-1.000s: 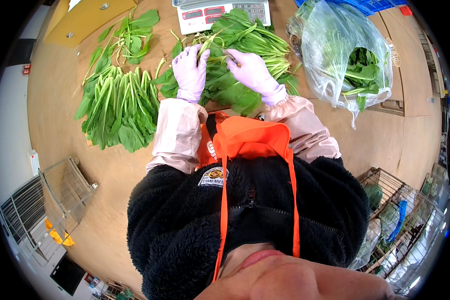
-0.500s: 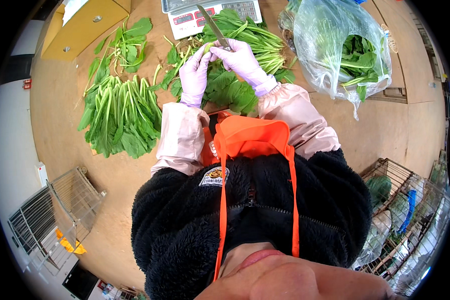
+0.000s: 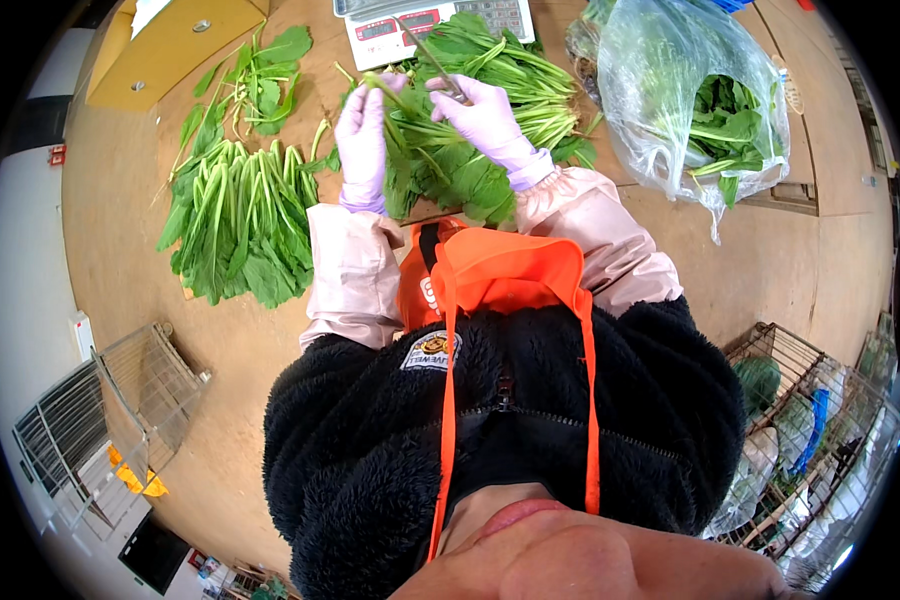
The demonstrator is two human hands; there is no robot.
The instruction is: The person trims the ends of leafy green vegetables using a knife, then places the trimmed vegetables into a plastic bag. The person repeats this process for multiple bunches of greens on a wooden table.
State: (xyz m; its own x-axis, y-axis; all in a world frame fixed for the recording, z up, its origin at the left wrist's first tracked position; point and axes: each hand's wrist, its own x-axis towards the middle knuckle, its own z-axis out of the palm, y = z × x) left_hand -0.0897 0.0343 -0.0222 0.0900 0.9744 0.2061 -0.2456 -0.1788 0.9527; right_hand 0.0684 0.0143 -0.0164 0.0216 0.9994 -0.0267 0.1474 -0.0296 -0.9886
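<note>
My left hand (image 3: 363, 140), in a pale purple glove, pinches the stem end of a leafy green (image 3: 402, 160), whose leaves hang down toward me. A knife (image 3: 429, 52) is gripped in my gloved right hand (image 3: 487, 122), its blade pointing up and to the left, apart from the stem. Beyond and beneath both hands lies a pile of leafy greens (image 3: 530, 85) with roots at its right end. Left of my left hand rests a bunch of greens (image 3: 242, 215), stems away from me and leaves toward me.
A white scale (image 3: 378, 50) stands behind the pile. Loose leaves (image 3: 270, 85) lie at the far left near a yellow-brown box (image 3: 160, 62). To the right sits a clear plastic bag (image 3: 640, 110) with greens inside. Wire cages (image 3: 770, 360) stand at lower right and lower left.
My hands have moved apart, the left going slightly left. The knife has come away from the stem end, and the green's leaves now show hanging below my left hand.
</note>
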